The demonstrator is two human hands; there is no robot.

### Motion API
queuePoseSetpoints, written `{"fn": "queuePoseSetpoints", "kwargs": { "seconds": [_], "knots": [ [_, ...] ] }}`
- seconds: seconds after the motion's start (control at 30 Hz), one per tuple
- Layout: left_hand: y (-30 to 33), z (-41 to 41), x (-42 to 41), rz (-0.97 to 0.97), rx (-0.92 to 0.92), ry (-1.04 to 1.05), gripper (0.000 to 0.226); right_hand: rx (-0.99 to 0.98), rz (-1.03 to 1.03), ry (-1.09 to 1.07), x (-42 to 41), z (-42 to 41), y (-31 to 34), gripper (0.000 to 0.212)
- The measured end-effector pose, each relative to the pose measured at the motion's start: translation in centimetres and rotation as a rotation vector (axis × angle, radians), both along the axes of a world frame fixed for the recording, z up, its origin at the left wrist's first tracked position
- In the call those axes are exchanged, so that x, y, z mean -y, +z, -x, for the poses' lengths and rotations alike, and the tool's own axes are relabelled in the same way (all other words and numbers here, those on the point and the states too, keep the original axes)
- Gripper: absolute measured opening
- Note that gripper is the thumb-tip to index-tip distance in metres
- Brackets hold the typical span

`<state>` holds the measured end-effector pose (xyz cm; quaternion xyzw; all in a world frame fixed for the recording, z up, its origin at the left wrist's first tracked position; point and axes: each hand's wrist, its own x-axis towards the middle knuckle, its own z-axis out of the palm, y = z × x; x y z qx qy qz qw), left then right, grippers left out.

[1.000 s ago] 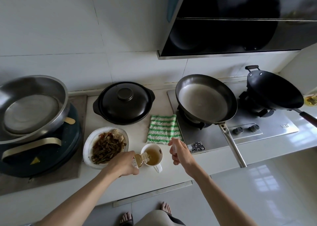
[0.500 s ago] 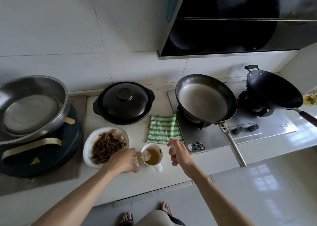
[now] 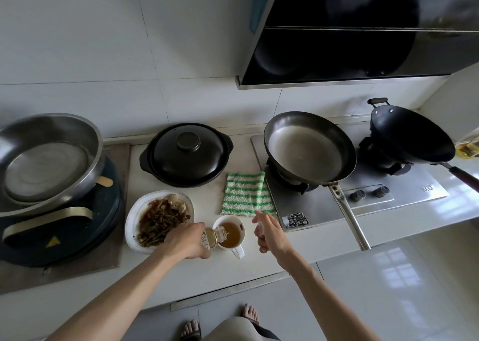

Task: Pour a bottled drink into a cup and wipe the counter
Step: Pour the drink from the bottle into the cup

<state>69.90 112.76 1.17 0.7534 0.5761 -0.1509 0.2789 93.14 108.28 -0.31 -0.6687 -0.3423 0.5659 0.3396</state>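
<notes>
1. The left hand (image 3: 185, 241) grips a small bottle (image 3: 213, 236), fingers curled round its body, and holds it tipped with the neck over the rim of the white cup (image 3: 230, 233).
2. The cup stands near the front edge of the counter (image 3: 233, 265), its handle toward that edge, and holds amber liquid; the bottle also shows amber liquid.
3. The right hand (image 3: 269, 234) hovers just right of the cup, fingers curled round a small pale thing; what it is cannot be told.
4. A green-and-white striped cloth (image 3: 245, 194) lies flat just behind the cup, against the left edge of the hob (image 3: 324, 208).
5. A white plate (image 3: 134, 219) of dark cooked food sits left of the cup, partly under the left wrist.
6. A lidded black pot (image 3: 185, 154) stands at the counter's back edge.
</notes>
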Motion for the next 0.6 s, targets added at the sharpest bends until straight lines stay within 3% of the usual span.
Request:
{"fn": "queuePoseSetpoints", "kwargs": {
  "seconds": [0.3, 0.6],
  "knots": [
    [-1.8, 0.7, 0.8, 0.086, 0.219, 0.119, 0.048, 0.009, 0.028, 0.010, 0.6, 0.0, -1.0, 0.037],
    [-3.1, 1.5, 2.1, 0.037, 0.377, 0.162, 0.058, -0.004, -0.007, 0.086, 0.6, 0.0, -1.4, 0.024]
  ]
}}
